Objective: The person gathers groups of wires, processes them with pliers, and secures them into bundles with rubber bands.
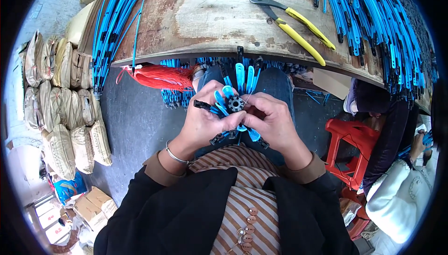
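Note:
Above my lap I hold a black notched round hub (236, 104) with several short blue umbrella ribs (240, 75) fanned out around it, black pieces at their ends. My left hand (205, 115) is closed on the hub's left side, its thumb below the hub and its fingers among the ribs. On the right, my right hand (270, 120) is closed with thumb and fingertips at the hub's edge. A thin pale wire or thread (248, 97) shows by its fingertips; how it is held is hard to make out.
Yellow-handled pliers (298, 29) lie on the worn wooden table (210, 17). Blue rib bundles (378, 31) hang over its right edge, others (114, 26) at left. Red strands (158, 76) hang below. Sacks (60, 101) stand left; a red stool (350, 148) and another person (396, 194) are right.

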`<move>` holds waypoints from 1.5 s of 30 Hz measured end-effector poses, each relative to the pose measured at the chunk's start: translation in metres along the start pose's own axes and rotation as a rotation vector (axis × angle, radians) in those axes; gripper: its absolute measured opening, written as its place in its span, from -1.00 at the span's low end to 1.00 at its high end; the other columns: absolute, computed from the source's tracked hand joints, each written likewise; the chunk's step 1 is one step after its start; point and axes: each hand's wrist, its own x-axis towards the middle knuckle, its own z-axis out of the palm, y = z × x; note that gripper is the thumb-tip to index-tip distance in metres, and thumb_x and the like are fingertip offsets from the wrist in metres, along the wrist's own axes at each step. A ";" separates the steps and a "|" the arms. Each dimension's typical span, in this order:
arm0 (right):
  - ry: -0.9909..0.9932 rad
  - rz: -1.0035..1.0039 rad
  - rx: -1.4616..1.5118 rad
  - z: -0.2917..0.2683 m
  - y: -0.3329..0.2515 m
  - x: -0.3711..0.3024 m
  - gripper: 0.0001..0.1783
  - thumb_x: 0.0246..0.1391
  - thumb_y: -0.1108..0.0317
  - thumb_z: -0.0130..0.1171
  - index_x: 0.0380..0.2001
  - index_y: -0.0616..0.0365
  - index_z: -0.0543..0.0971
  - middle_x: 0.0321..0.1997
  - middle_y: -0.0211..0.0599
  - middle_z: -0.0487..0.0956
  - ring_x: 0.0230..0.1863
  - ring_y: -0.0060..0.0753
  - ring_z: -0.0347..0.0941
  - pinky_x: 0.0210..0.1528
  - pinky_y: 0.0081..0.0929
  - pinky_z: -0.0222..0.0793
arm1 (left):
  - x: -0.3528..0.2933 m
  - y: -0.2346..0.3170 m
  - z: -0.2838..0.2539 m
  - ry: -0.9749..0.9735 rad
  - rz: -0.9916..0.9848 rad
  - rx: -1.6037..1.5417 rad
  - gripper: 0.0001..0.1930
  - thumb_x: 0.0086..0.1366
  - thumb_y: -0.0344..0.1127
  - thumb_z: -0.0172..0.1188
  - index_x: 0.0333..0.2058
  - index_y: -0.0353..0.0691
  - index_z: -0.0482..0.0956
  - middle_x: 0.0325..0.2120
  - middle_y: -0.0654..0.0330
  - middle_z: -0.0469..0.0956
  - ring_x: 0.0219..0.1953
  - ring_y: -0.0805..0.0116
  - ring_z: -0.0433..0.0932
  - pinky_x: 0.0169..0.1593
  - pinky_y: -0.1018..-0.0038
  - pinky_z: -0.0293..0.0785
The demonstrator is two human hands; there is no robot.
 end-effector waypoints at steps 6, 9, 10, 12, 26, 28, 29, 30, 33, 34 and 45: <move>-0.122 0.060 -0.013 -0.008 0.005 0.000 -0.72 -0.20 0.49 0.30 -0.32 0.30 0.57 -0.52 -0.34 0.48 -0.48 -0.57 0.40 -0.44 -0.62 0.31 | -0.001 -0.002 0.002 -0.037 0.215 0.087 -0.67 -0.17 -0.35 0.39 -0.39 -0.28 0.50 -0.53 0.23 0.40 -0.47 0.38 0.37 -0.38 0.51 0.33; -0.133 -0.003 -0.008 -0.012 0.010 0.004 -0.74 -0.22 0.44 0.30 -0.37 0.29 0.57 -0.53 -0.27 0.49 -0.51 -0.45 0.44 -0.47 -0.54 0.33 | 0.006 -0.006 0.000 -0.068 0.267 0.100 -0.67 -0.18 -0.35 0.39 -0.39 -0.30 0.50 -0.53 0.22 0.39 -0.48 0.39 0.36 -0.40 0.50 0.32; -0.139 -0.034 -0.006 -0.013 0.011 0.005 -0.74 -0.23 0.42 0.30 -0.40 0.29 0.57 -0.53 -0.24 0.49 -0.52 -0.40 0.46 -0.49 -0.49 0.35 | 0.006 -0.007 0.000 -0.084 0.293 0.106 -0.66 -0.18 -0.36 0.39 -0.40 -0.30 0.50 -0.53 0.21 0.39 -0.48 0.40 0.36 -0.40 0.50 0.32; -0.107 -0.109 -0.076 -0.012 0.011 0.003 -0.74 -0.26 0.44 0.31 -0.40 0.29 0.57 -0.54 -0.24 0.49 -0.53 -0.38 0.45 -0.49 -0.49 0.34 | 0.007 -0.006 0.001 -0.099 0.272 0.089 -0.67 -0.18 -0.36 0.39 -0.40 -0.31 0.49 -0.52 0.21 0.38 -0.48 0.39 0.36 -0.40 0.50 0.32; -0.014 -0.222 -0.289 -0.014 0.001 -0.007 -0.79 -0.26 0.52 0.26 -0.43 0.28 0.55 -0.53 -0.19 0.48 -0.52 -0.24 0.45 -0.48 -0.45 0.35 | 0.006 0.008 0.015 -0.048 0.192 0.048 -0.72 -0.09 -0.46 0.31 -0.35 -0.29 0.48 -0.42 0.22 0.40 -0.38 0.43 0.41 -0.28 0.57 0.37; -0.023 -0.202 -0.254 -0.015 0.000 -0.007 -0.79 -0.25 0.52 0.26 -0.42 0.28 0.55 -0.52 -0.20 0.49 -0.52 -0.26 0.46 -0.47 -0.47 0.35 | 0.002 0.011 0.020 -0.031 0.115 -0.032 -0.73 -0.08 -0.47 0.30 -0.34 -0.28 0.48 -0.40 0.23 0.41 -0.36 0.45 0.42 -0.26 0.57 0.38; -0.032 -0.178 -0.216 -0.016 0.000 -0.006 -0.80 -0.24 0.52 0.26 -0.41 0.27 0.56 -0.51 -0.21 0.50 -0.51 -0.28 0.46 -0.47 -0.49 0.35 | 0.000 0.013 0.022 -0.018 0.035 -0.112 -0.74 -0.06 -0.49 0.29 -0.33 -0.28 0.47 -0.38 0.24 0.42 -0.33 0.46 0.42 -0.23 0.57 0.38; -0.040 -0.154 -0.179 -0.017 -0.001 -0.004 -0.80 -0.22 0.52 0.26 -0.41 0.27 0.56 -0.50 -0.22 0.51 -0.51 -0.30 0.47 -0.46 -0.51 0.36 | -0.001 0.016 0.023 -0.005 -0.045 -0.193 -0.75 -0.04 -0.50 0.27 -0.32 -0.27 0.47 -0.36 0.24 0.42 -0.31 0.48 0.42 -0.20 0.57 0.38; -0.016 -0.104 -0.119 -0.018 -0.004 -0.002 -0.80 -0.20 0.51 0.26 -0.39 0.28 0.57 -0.49 -0.25 0.53 -0.50 -0.39 0.47 -0.44 -0.54 0.36 | 0.001 0.023 0.024 0.003 -0.087 -0.293 -0.76 -0.02 -0.52 0.25 -0.32 -0.27 0.46 -0.33 0.25 0.43 -0.28 0.50 0.42 -0.19 0.55 0.39; -0.001 -0.078 -0.088 -0.019 -0.005 -0.001 -0.80 -0.18 0.50 0.27 -0.38 0.28 0.57 -0.48 -0.27 0.54 -0.49 -0.43 0.47 -0.43 -0.56 0.37 | 0.003 0.025 0.025 0.004 -0.109 -0.342 -0.76 -0.01 -0.53 0.24 -0.32 -0.27 0.46 -0.32 0.25 0.43 -0.27 0.50 0.41 -0.18 0.54 0.39; 0.338 -0.082 -0.156 -0.157 -0.091 0.014 -0.82 -0.12 0.48 0.24 -0.36 0.25 0.59 -0.45 -0.18 0.58 -0.46 -0.42 0.51 -0.37 -0.55 0.41 | 0.042 0.066 0.043 -0.255 -0.139 -0.342 -0.71 0.08 -0.27 0.29 -0.33 -0.28 0.39 -0.39 0.19 0.48 -0.30 0.43 0.46 -0.19 0.52 0.39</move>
